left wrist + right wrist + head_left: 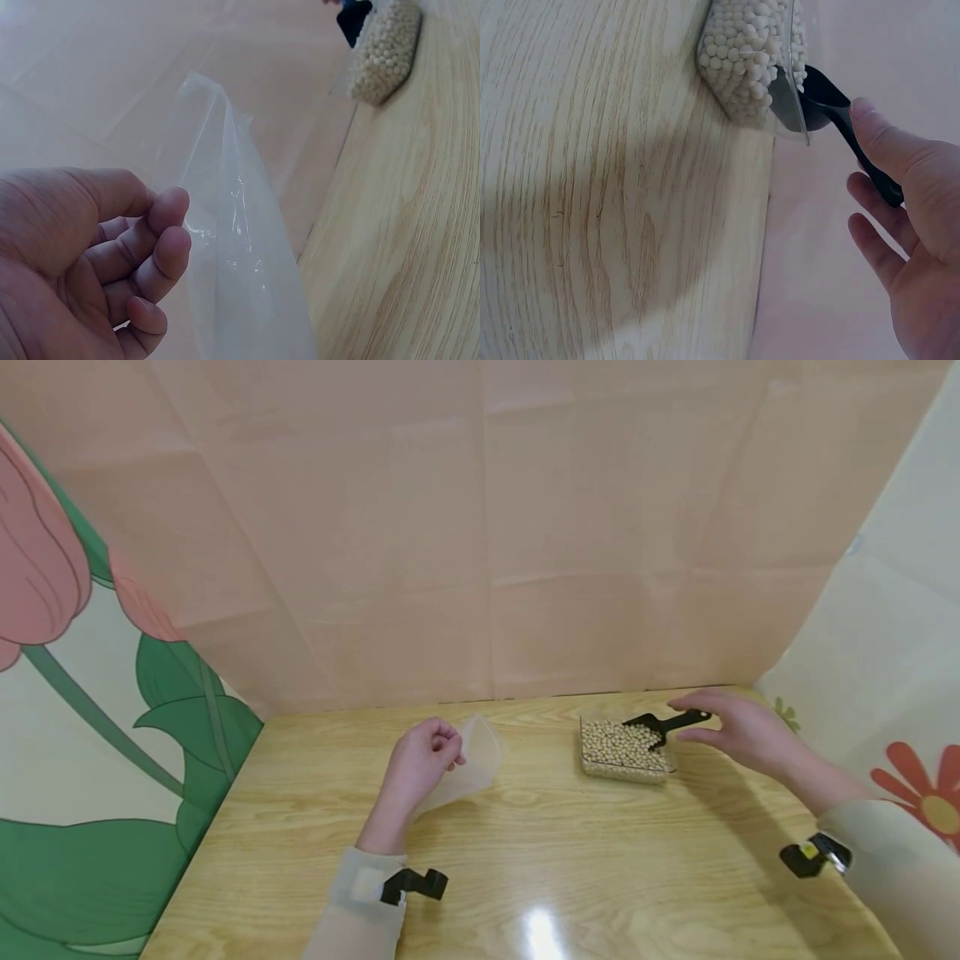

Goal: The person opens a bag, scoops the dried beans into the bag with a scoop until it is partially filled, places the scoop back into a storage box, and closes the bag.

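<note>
Black scoop (667,722) with its bowl among the pale round beads (611,742) of a clear box (626,774); its handle projects beyond the rim, slanting toward the right hand (738,731). Thumb and fingers of that hand are spread, with the handle lying between them; the right wrist view shows the thumb tip at the neck, but whether skin meets plastic cannot be told. Left hand (422,764): thumb and forefinger appear to pinch the edge of a translucent bag (478,764), which extends beyond the fingertips over the wooden tabletop (525,843), well apart from the box. Handling: the scoop is judged light, stiff and smooth, best taken by the middle of its handle and held level when loaded, since round beads would roll off readily. The bag is probably thin, limp and slippery, likely to collapse unless its mouth is held apart at the edge. The box, judged heavier through its contents, looks rigid; its side walls would offer the surest hold
</note>
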Demonstrator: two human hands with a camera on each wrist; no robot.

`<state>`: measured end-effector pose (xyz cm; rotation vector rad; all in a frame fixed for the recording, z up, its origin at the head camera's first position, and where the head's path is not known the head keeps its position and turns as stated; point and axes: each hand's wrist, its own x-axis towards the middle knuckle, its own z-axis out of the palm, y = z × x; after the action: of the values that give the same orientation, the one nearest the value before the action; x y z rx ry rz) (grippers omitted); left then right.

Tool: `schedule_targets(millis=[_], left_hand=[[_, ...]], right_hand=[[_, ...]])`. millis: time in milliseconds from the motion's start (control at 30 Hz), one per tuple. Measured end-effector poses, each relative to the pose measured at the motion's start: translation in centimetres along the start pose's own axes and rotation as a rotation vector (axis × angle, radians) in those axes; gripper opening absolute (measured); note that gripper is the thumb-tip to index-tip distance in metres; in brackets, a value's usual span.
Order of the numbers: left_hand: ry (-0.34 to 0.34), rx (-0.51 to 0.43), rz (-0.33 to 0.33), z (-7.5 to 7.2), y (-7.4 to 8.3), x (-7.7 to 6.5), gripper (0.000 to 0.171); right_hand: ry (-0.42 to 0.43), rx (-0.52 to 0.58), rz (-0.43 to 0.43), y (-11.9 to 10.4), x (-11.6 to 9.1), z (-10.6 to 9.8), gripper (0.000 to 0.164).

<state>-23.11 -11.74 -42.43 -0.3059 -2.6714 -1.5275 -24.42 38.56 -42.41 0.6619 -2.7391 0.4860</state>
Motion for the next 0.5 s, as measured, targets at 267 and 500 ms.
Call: schedule_targets(millis=[267, 500], left_hand=[[0.002, 0.005, 0.005, 0.0, 0.0, 0.0, 0.009], [0.000, 0.007, 0.004, 0.0, -0.2, 0.1, 0.009]], right_hand=[[-0.037, 0.012, 0.047, 0.1, 0.2, 0.4, 0.041], [-0.018, 0.025, 0.075, 0.7, 0.4, 1.1, 0.034]])
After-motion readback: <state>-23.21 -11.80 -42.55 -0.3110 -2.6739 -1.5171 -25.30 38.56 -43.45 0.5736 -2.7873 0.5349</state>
